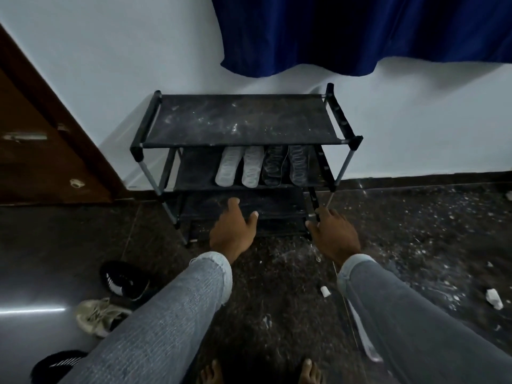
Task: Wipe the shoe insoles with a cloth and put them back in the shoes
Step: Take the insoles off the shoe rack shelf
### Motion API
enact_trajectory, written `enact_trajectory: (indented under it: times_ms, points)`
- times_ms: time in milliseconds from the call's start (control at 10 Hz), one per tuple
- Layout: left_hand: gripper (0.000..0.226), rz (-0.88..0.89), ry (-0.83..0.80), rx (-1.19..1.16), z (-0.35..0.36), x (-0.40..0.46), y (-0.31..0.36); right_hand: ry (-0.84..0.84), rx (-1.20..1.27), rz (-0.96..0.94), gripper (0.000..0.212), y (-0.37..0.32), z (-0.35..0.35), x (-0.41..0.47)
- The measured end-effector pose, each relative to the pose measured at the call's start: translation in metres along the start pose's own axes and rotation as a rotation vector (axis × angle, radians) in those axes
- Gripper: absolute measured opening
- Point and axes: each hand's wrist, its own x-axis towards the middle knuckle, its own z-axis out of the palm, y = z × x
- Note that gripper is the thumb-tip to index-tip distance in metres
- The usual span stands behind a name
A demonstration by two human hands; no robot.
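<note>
Several insoles lie side by side on the middle shelf of a black shoe rack [149, 128]: two white insoles [239, 169] on the left and two dark insoles [286, 168] on the right. My left hand [234, 230] reaches toward the rack's lower shelf with fingers spread, holding nothing. My right hand [333, 234] hangs by the rack's front right leg, fingers relaxed, holding nothing. A black shoe [124, 279], a beige shoe [99, 317] and another black shoe [59, 365] lie on the floor at the left. No cloth is in view.
The rack stands against a white wall [110, 65] under a blue curtain [360, 31]. A brown door [41, 139] is at the left. The dark speckled floor [415, 231] carries white debris bits [494, 299] at the right. My bare feet [309, 372] show at the bottom.
</note>
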Motion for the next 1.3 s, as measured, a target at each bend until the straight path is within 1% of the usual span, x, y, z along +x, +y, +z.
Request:
enact_trajectory:
  times_ms: [100, 200, 300, 400, 500, 600, 700, 800, 900, 1000, 1100, 1200, 1300]
  points:
    - [0.056, -0.023, -0.033, -0.024, 0.027, 0.044, 0.009, 0.018, 0.034, 0.014, 0.040, 0.011, 0.021, 0.043]
    - [0.055, -0.041, -0.058, -0.073, 0.050, 0.085, 0.018, 0.078, 0.091, 0.027, 0.040, 0.019, 0.035, 0.087]
    - [0.055, -0.057, -0.059, -0.103, 0.070, 0.125, 0.022, 0.143, 0.193, 0.065, 0.033, 0.026, 0.045, 0.129]
    - [0.055, -0.070, -0.063, -0.138, 0.090, 0.162, 0.026, 0.155, 0.278, 0.153, 0.035, 0.030, 0.055, 0.168]
    - [0.061, -0.081, -0.053, -0.116, 0.106, 0.187, 0.035, 0.158, 0.304, 0.201, 0.042, 0.035, 0.063, 0.195]
    - [0.062, -0.135, -0.022, -0.047, 0.119, 0.208, 0.038, 0.112, 0.315, 0.278, 0.050, 0.039, 0.073, 0.214]
    - [0.061, -0.180, -0.001, -0.081, 0.123, 0.222, 0.036, 0.067, 0.289, 0.317, 0.055, 0.042, 0.085, 0.223]
    - [0.052, -0.199, 0.010, -0.111, 0.129, 0.237, 0.028, 0.122, 0.289, 0.341, 0.056, 0.045, 0.094, 0.225]
    - [0.045, -0.193, -0.009, -0.139, 0.128, 0.239, 0.026, 0.147, 0.309, 0.354, 0.051, 0.045, 0.093, 0.224]
    - [0.042, -0.157, 0.049, -0.113, 0.130, 0.238, 0.028, 0.136, 0.395, 0.382, 0.042, 0.046, 0.088, 0.225]
    - [0.043, -0.154, 0.046, -0.145, 0.134, 0.240, 0.027, 0.096, 0.524, 0.407, 0.033, 0.045, 0.086, 0.225]
    - [0.050, -0.180, 0.002, -0.295, 0.141, 0.249, 0.022, 0.100, 0.699, 0.443, 0.029, 0.042, 0.088, 0.223]
    - [0.050, -0.270, -0.050, -0.516, 0.131, 0.222, 0.032, 0.104, 0.780, 0.453, 0.025, 0.038, 0.092, 0.220]
